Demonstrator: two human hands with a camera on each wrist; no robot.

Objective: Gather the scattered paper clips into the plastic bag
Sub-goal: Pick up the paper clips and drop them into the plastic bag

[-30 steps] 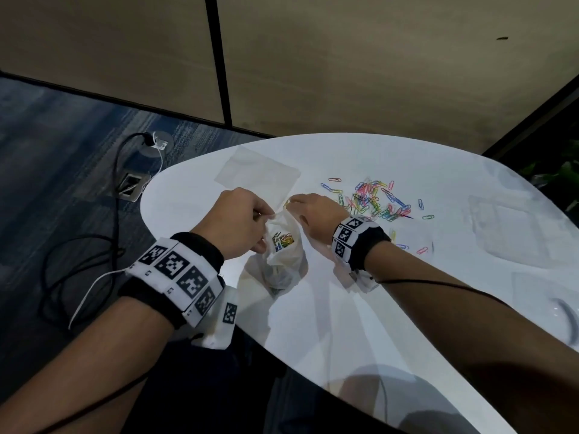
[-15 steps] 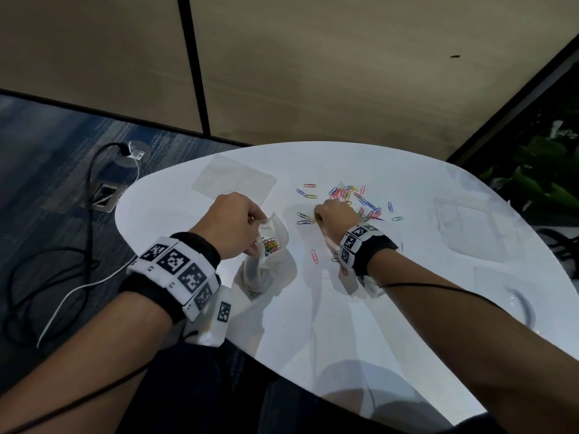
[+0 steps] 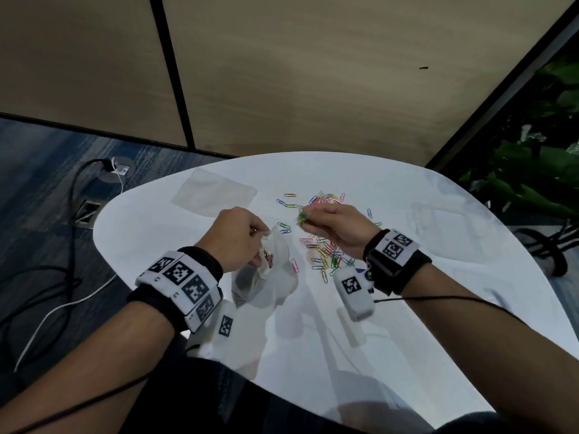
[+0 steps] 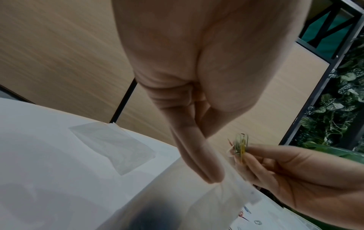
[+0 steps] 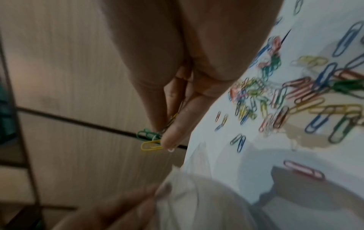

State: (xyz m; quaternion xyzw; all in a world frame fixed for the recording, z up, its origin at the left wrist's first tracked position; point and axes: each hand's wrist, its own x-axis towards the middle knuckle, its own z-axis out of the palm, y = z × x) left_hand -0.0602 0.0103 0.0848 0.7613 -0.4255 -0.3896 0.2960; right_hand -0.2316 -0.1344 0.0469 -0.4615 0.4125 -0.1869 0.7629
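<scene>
The right hand (image 3: 332,225) is raised just above the white worktop (image 3: 407,308), its fingertips (image 5: 167,140) pinching a small bunch of paper clips (image 4: 241,147), mostly green and yellow. The bunch sticks out past the fingertips, pointing toward the left hand (image 3: 233,236). That hand grips the rim of a clear plastic bag (image 3: 266,277), thumb and fingers closed on the film, holding its mouth up. Some clips already lie inside the bag. The bag sits on the worktop just beside and nearer the person than the held bunch, not touching it. The scattered paper clips (image 3: 326,255) lie loose on the worktop beneath and beyond the right hand. A flat empty clear bag (image 3: 214,192) lies farther off to the left.
</scene>
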